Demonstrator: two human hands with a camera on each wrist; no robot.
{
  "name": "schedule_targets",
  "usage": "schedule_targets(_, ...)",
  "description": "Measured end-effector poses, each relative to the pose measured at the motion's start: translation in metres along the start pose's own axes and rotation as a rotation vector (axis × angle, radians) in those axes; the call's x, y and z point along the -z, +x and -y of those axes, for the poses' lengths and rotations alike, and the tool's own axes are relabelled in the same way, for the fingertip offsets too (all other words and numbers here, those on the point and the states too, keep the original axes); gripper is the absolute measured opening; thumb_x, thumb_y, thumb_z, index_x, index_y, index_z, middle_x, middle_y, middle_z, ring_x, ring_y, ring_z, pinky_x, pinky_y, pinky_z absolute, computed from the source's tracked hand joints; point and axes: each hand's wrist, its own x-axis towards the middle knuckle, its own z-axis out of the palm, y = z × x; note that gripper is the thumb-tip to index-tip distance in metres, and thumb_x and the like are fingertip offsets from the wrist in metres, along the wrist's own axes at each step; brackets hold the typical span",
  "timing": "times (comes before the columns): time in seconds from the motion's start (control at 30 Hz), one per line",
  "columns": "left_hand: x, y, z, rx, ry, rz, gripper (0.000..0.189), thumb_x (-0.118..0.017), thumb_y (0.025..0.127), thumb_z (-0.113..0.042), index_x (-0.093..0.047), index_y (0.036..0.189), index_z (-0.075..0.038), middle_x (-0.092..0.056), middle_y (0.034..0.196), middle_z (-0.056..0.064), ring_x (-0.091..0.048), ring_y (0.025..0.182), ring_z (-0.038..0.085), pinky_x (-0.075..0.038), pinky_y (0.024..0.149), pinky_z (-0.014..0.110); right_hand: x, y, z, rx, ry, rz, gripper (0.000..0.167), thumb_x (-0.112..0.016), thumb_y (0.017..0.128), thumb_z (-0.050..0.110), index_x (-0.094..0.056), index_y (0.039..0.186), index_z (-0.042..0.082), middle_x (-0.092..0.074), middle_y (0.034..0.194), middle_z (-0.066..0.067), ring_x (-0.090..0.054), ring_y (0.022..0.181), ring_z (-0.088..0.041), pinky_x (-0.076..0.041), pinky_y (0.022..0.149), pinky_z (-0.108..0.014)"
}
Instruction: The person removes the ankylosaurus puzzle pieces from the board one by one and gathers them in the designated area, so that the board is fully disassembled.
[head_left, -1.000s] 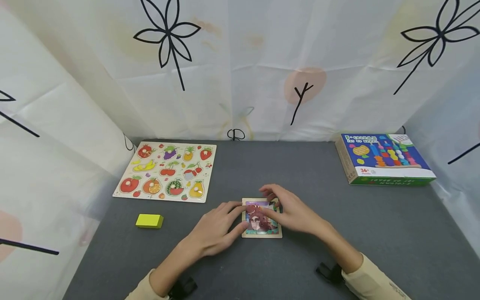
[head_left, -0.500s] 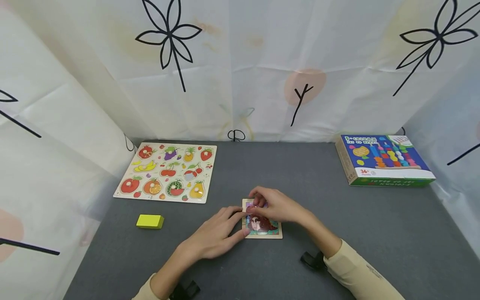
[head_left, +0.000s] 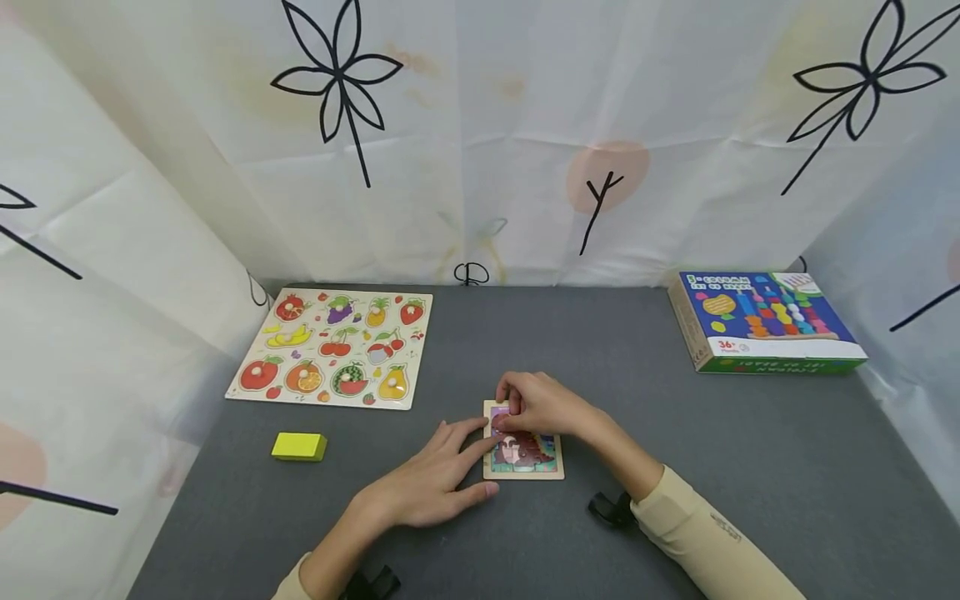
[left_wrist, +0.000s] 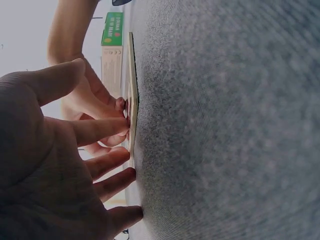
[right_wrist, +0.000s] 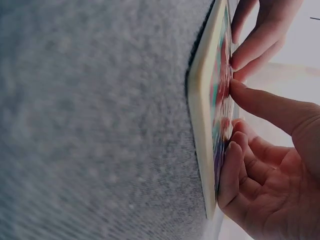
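Observation:
A small square jigsaw puzzle point(head_left: 528, 458) in a pale wooden frame lies flat on the grey table, showing a reddish-brown figure. My left hand point(head_left: 420, 487) reaches in from the left, fingers spread and fairly straight, with fingertips at the puzzle's left edge and on its picture. Over the upper left part of the puzzle is my right hand point(head_left: 543, 407), its fingers curled. In the right wrist view its thumb point(right_wrist: 265, 102) and bent fingers point(right_wrist: 237, 160) meet the picture surface a little apart. I cannot tell whether they pinch a piece.
A fruit puzzle board point(head_left: 337, 346) lies at the back left, with a yellow block point(head_left: 299, 447) in front of it. At the back right stands a blue and green toy box point(head_left: 772, 321). White patterned cloth point(head_left: 517, 100) hangs behind and at both sides.
My right hand has moved left across the puzzle, from its right side to its upper left, and its fingers have curled. The left thumb has slid off the picture to below the frame's corner.

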Motion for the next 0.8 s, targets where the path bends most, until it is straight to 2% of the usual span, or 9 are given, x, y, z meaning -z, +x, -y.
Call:
schedule_targets(0.3,-0.0013,-0.0003,-0.0014,-0.010,0.041,-0.006,0.067,-0.054,0.111,-0.054,-0.043,0.168,-0.020,-0.026,0.179,0.010,-0.026,0.166,0.037,-0.018,0.134,0.069,-0.0015,-0.0004,0.0038,-0.051,-0.068,-0.025,0.028,-0.084,0.095,0.022,-0.069,0.111,0.006,-0.064,0.080,0.001,-0.054,0.064,-0.006,-0.045,0.061,-0.022)
schedule_targets(0.57,-0.0017,-0.0007,-0.0024,-0.013,0.073,-0.021,0.066,-0.059,0.110,-0.049,-0.045,0.167,-0.018,-0.028,0.178,0.011,-0.028,0.164,0.036,-0.022,0.133,0.068,-0.0022,-0.0008,0.0049,-0.013,-0.118,-0.018,0.024,-0.081,0.097,0.021,-0.070,0.111,0.005,-0.067,0.083,0.000,-0.055,0.065,-0.005,-0.047,0.062,-0.021)
schedule_targets(0.8,-0.0014,-0.0003,-0.0022,0.013,0.097,-0.018,0.065,-0.060,0.109,-0.050,-0.046,0.167,-0.022,-0.029,0.178,0.008,-0.031,0.162,0.033,-0.032,0.130,0.064,-0.0009,-0.0006,-0.0004,0.006,-0.060,0.012,0.024,-0.079,0.099,0.022,-0.070,0.111,0.003,-0.066,0.083,0.000,-0.057,0.063,-0.003,-0.049,0.063,-0.021)
